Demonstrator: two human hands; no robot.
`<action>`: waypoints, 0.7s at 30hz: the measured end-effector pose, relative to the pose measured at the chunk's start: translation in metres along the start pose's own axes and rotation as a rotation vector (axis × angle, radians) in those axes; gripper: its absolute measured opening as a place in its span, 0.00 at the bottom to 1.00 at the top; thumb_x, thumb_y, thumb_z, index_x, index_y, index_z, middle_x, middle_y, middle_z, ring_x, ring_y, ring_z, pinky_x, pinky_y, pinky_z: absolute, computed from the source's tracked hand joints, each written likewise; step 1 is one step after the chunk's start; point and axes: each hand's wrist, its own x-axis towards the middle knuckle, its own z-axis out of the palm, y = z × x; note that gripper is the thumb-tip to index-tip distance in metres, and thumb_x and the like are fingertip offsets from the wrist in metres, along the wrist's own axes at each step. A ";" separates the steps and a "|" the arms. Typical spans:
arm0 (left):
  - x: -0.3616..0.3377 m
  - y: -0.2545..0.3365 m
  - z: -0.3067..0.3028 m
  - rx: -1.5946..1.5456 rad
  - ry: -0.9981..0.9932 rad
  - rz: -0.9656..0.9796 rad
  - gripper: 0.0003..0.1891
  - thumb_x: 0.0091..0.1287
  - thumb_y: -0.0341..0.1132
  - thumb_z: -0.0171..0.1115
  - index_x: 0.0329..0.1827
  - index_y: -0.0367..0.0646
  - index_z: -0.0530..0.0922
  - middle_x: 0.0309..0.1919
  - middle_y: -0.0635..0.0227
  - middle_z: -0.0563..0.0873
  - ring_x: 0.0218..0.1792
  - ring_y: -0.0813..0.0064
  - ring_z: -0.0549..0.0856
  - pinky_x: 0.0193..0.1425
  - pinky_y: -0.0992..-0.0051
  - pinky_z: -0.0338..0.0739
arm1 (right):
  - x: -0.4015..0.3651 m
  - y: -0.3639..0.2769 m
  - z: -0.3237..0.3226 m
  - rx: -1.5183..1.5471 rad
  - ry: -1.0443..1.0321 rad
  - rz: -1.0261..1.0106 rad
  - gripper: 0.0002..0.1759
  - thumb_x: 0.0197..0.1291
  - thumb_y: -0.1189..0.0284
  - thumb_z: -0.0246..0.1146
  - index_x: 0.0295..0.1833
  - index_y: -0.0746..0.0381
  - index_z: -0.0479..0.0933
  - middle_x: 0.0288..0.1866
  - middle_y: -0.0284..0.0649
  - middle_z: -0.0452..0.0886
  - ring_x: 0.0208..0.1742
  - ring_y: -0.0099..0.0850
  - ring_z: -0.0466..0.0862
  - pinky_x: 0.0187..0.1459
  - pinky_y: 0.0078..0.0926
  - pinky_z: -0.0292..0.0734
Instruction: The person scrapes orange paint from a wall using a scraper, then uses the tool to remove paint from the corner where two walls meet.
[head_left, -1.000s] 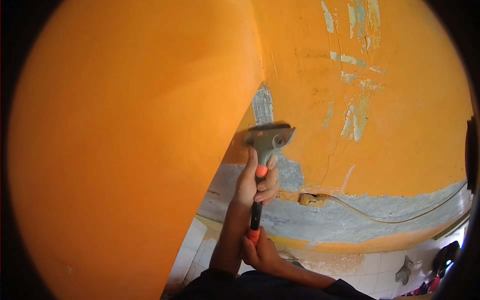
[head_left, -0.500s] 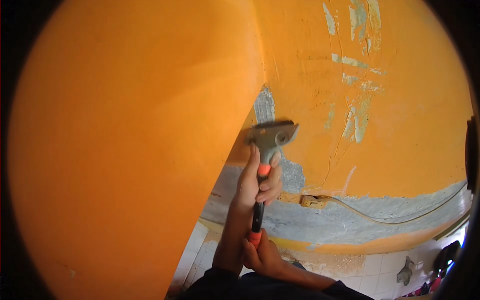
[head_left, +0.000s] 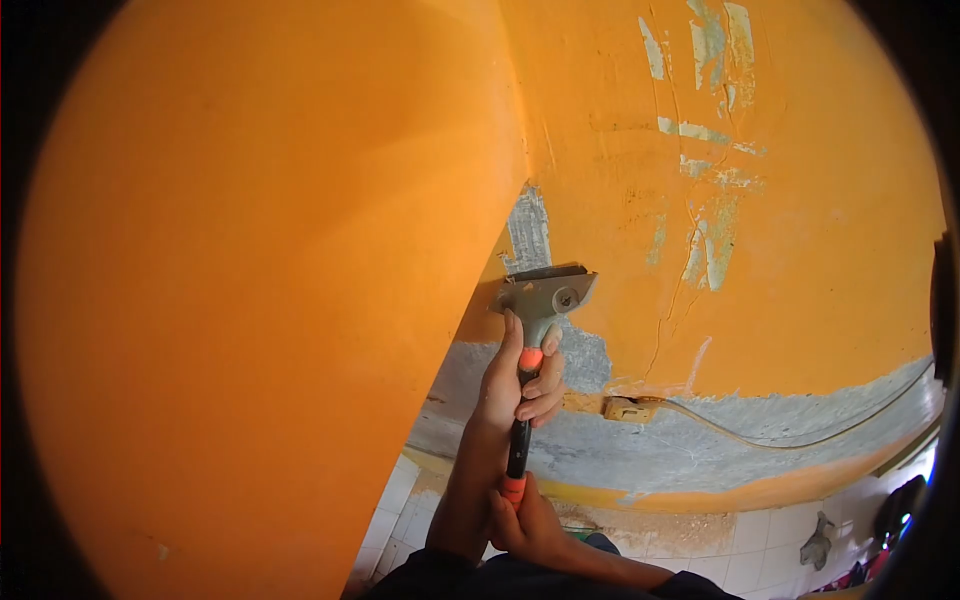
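A wall scraper (head_left: 545, 293) with a broad grey head and a black handle with orange-red bands lies against the wall near the corner. My left hand (head_left: 508, 385) is closed round the upper handle, thumb along the neck just below the head. Lower down, my right hand (head_left: 530, 520) grips the orange-red butt end of the handle. The blade edge meets the lower end of a bare grey strip (head_left: 530, 225) in the orange paint. Beneath the head, to the right, a grey patch (head_left: 588, 358) of exposed plaster shows.
An orange wall (head_left: 250, 300) fills the left side. Cracks and peeled patches (head_left: 710, 250) mark the wall ahead. A socket box (head_left: 630, 408) with a trailing cable (head_left: 740, 435) sits low on it. White floor tiles (head_left: 750, 530) and a grey rag-like thing (head_left: 817, 543) lie below.
The scraper head and both hands have moved down a little along the wall, and more of the bare grey strip shows above the blade. Both hands keep their grip.
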 end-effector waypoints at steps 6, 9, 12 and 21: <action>0.002 0.012 0.008 0.026 -0.022 0.032 0.26 0.74 0.64 0.31 0.38 0.50 0.65 0.10 0.81 0.59 0.04 0.87 0.56 0.07 0.82 0.54 | 0.008 0.001 0.001 0.011 -0.001 -0.058 0.16 0.71 0.63 0.53 0.49 0.65 0.61 0.21 0.40 0.80 0.22 0.34 0.83 0.26 0.31 0.76; -0.001 0.001 0.001 -0.001 -0.020 0.025 0.28 0.72 0.66 0.31 0.38 0.50 0.66 0.10 0.80 0.59 0.04 0.86 0.57 0.08 0.81 0.55 | 0.000 0.001 0.001 0.012 -0.002 -0.014 0.18 0.71 0.60 0.54 0.47 0.66 0.62 0.21 0.42 0.80 0.22 0.39 0.83 0.25 0.35 0.76; 0.002 0.013 0.010 -0.021 -0.002 0.014 0.29 0.71 0.68 0.31 0.38 0.50 0.66 0.10 0.80 0.60 0.05 0.86 0.58 0.08 0.81 0.56 | 0.009 -0.007 0.003 0.055 -0.021 -0.003 0.19 0.70 0.59 0.54 0.48 0.65 0.62 0.21 0.42 0.80 0.22 0.39 0.84 0.26 0.35 0.76; 0.007 0.021 0.013 -0.008 -0.075 -0.013 0.29 0.71 0.68 0.30 0.38 0.50 0.65 0.09 0.80 0.59 0.04 0.86 0.57 0.07 0.81 0.55 | 0.011 -0.007 0.002 -0.030 0.000 -0.006 0.21 0.70 0.58 0.55 0.48 0.66 0.62 0.22 0.43 0.80 0.23 0.42 0.84 0.27 0.38 0.77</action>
